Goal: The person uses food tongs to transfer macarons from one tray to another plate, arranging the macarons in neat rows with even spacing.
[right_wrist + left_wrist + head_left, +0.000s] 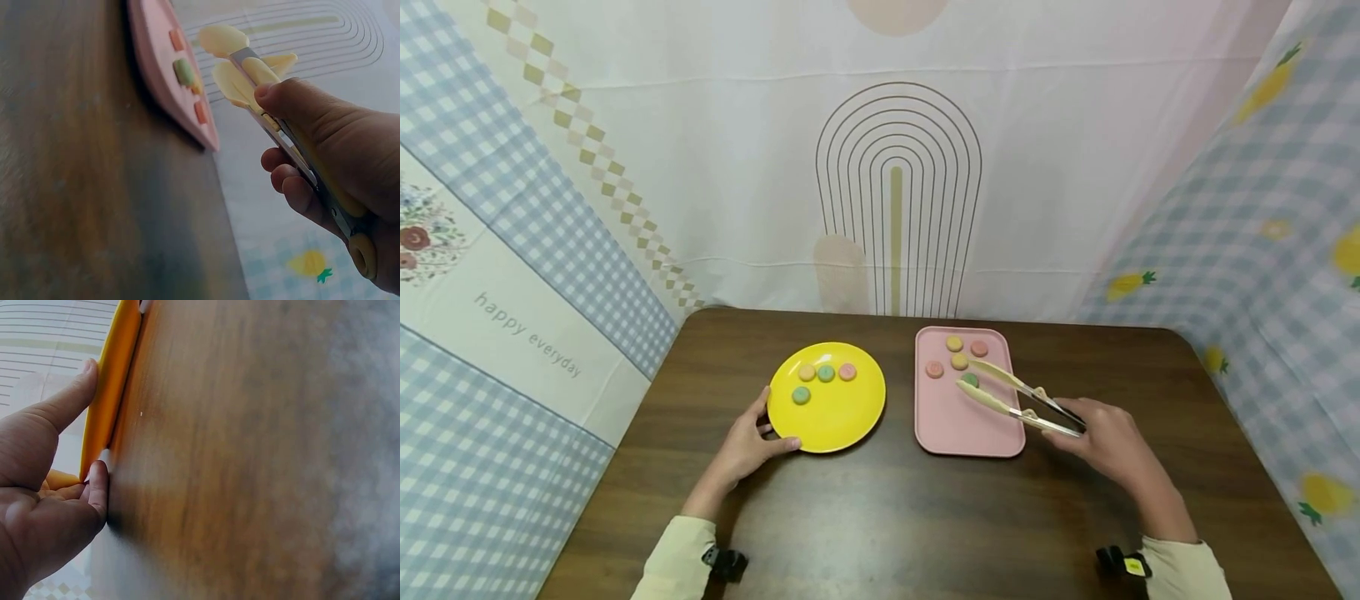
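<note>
My left hand point(750, 440) grips the near-left rim of a yellow plate point(842, 425), thumb on the rim and fingers at its edge and underside. On the plate lie two green discs point(801, 395), a pink one point(847, 372) and a pale orange one point(807, 372), all small, round and cookie-like. In my right hand point(1105, 437) is a pair of tongs point(300, 162) with cream tips, spread apart above a pink tray point(962, 433). That tray bears two yellow discs point(954, 343), two pink discs point(979, 348) and a green disc point(970, 380), which sits between the tong tips, partly covered.
Plate and tray stand side by side on a dark wooden table point(895, 517), with a strip of wood between them. Behind the table hangs a pale patterned cloth point(745, 183); checked cloths point(1247, 275) flank the sides. A dark device is strapped at each wrist.
</note>
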`<state>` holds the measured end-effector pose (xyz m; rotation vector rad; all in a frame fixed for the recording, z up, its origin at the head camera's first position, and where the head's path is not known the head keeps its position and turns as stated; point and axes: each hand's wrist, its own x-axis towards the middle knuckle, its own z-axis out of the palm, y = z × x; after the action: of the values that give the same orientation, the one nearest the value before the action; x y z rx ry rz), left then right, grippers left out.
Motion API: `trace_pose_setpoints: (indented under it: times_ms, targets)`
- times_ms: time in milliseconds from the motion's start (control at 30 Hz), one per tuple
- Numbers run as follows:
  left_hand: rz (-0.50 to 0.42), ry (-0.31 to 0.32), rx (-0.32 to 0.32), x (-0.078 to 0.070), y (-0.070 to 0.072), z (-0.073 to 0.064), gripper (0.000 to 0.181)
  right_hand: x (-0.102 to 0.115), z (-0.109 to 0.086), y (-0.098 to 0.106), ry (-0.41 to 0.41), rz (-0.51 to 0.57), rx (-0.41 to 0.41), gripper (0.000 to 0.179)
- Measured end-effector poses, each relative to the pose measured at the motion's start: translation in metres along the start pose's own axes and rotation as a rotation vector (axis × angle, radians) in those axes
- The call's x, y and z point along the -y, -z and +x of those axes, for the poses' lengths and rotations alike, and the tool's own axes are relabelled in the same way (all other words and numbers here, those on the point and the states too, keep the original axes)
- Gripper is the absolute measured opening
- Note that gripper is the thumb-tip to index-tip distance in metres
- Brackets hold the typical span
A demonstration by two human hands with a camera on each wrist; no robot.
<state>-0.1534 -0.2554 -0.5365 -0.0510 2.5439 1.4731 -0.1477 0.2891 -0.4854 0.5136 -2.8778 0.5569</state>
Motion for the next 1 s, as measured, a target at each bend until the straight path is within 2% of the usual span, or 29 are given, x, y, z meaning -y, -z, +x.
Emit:
trace_pose_setpoints:
  times_ms: [167,500,800,1000]
  targets:
    - [-0.01,-0.003,0.003,0.0,-0.001,0.001,0.119,-0.007,-0.005,-0.005,-0.014,-0.007,0.017,0.052]
    - [-0.013,-0.006,0.009,0.0,-0.001,0.0,0.119,-0.011,-0.007,-0.013,0.018,-0.017,0.01,0.046]
    - [-0.006,0.002,0.001,0.001,-0.001,0.0,0.12,-0.013,-0.009,-0.015,-0.03,-0.007,0.049,0.046]
    - [0.001,0.003,-0.005,0.002,0.0,0.0,0.119,-0.014,-0.008,-0.017,-0.015,0.004,0.031,0.045]
